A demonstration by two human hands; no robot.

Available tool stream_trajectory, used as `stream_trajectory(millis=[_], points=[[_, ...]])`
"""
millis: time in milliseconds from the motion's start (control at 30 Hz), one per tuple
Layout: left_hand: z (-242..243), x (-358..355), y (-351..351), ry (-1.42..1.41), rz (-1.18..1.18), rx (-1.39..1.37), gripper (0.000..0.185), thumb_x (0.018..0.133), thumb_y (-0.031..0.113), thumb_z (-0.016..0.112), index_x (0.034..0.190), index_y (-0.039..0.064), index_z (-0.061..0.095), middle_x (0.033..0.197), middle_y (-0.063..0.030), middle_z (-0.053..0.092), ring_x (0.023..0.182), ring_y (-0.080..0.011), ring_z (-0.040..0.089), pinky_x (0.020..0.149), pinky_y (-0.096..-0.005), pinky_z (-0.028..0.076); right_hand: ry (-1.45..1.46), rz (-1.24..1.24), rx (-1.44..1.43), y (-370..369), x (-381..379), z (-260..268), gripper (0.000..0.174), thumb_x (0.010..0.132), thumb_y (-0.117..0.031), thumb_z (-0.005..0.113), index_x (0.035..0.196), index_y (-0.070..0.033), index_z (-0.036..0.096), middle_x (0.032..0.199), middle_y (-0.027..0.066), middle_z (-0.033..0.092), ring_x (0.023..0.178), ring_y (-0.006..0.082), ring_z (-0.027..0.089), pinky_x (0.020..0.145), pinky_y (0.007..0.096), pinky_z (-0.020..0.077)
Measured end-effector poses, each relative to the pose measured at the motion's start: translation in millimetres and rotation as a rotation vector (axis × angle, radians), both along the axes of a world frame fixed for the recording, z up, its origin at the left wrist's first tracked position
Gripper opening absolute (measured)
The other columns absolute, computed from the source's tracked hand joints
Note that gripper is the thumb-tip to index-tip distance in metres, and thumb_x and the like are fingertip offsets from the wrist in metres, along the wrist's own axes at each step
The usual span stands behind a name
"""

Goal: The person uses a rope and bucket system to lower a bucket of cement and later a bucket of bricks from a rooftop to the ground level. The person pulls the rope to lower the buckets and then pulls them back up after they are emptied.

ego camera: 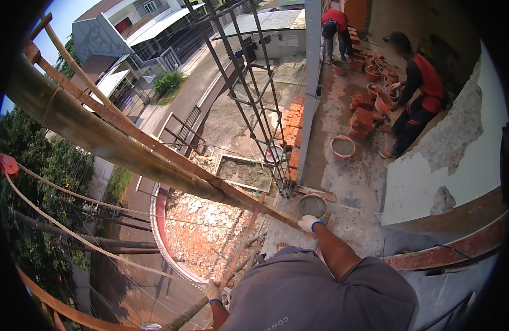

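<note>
My left hand (pixel 213 291), in a pale glove with a blue cuff, is closed around a rope (pixel 109 253) at the lower middle. This rope runs up to a red pulley (pixel 8 164) at the far left. My right hand (pixel 309 224), gloved the same way, is at the lower end of a long wooden beam (pixel 171 154). In the picture it overlaps the near rim of a bucket of wet mortar (pixel 313 206). Its fingers are hidden, so whether it grips the beam or the bucket is unclear.
Thick bamboo (pixel 114 138) slants beside the beam. A rebar cage (pixel 254 99) rises ahead. Rubble (pixel 200 231) lies far below, past the floor edge. At right, two people in red vests bend among bricks (pixel 361 123) and buckets; another mortar bucket (pixel 342 147) stands nearer.
</note>
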State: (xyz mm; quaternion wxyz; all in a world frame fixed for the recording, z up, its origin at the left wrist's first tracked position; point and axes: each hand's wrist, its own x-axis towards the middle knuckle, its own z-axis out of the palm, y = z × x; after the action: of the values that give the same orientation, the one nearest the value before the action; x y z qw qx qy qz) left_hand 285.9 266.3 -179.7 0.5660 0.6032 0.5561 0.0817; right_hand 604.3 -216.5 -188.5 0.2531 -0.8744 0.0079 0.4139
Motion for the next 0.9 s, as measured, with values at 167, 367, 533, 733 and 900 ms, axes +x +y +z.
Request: stream_trajectory(millis=[167,367,533,733,900], points=[[6,-3,-10,0.0,0.007,-0.136,0.044,0.096,0.034,0.06,0.063,0.006,0.055,0.052,-0.009,0.053,0.043,-0.0232,0.051,0.042,-0.0375,0.041,0.01,-0.001,0.02,-6,-14,2,0.05,0.092,-0.038,0.053,0.115,0.003,0.071,0.121,0.0265,0.068,0.117,0.0417,0.064,0.1,0.0474,0.0488],[15,-10,-18,-0.025,-0.024,-0.328,0.047,0.099,0.036,0.058,0.059,0.015,0.043,0.045,-0.0011,0.037,0.038,-0.0189,0.041,0.038,-0.0344,0.034,0.074,-0.065,0.025,-16,-48,1,0.047,0.09,-0.034,0.053,0.113,0.002,0.072,0.113,0.0251,0.071,0.11,0.0403,0.068,0.095,0.0472,0.051],[20,-15,-20,0.041,-0.162,-0.224,0.05,0.1,0.043,0.053,0.06,0.014,0.044,0.047,-0.0024,0.038,0.042,-0.0207,0.044,0.041,-0.0351,0.035,0.09,-0.077,0.012,-21,-84,-3,0.045,0.089,-0.033,0.052,0.111,0.001,0.072,0.107,0.0253,0.072,0.103,0.0386,0.07,0.091,0.0476,0.0526],[16,-15,-11,-0.043,-0.174,-0.179,0.05,0.099,0.044,0.054,0.062,0.01,0.049,0.054,-0.0085,0.048,0.048,-0.0237,0.053,0.051,-0.0376,0.047,-0.005,-0.192,0.017,-31,-123,2,0.046,0.089,-0.034,0.052,0.109,0.001,0.072,0.103,0.0248,0.073,0.098,0.0381,0.072,0.088,0.0478,0.0535],[4,-34,1,-0.049,-0.132,-0.08,0.045,0.099,0.043,0.055,0.07,0.009,0.057,0.067,-0.0086,0.065,0.06,-0.0231,0.066,0.053,-0.0367,0.05,-0.022,-0.179,-0.068,-39,-176,10,0.046,0.088,-0.035,0.053,0.109,0.0,0.072,0.105,0.0242,0.073,0.102,0.0391,0.07,0.091,0.0476,0.0523]])
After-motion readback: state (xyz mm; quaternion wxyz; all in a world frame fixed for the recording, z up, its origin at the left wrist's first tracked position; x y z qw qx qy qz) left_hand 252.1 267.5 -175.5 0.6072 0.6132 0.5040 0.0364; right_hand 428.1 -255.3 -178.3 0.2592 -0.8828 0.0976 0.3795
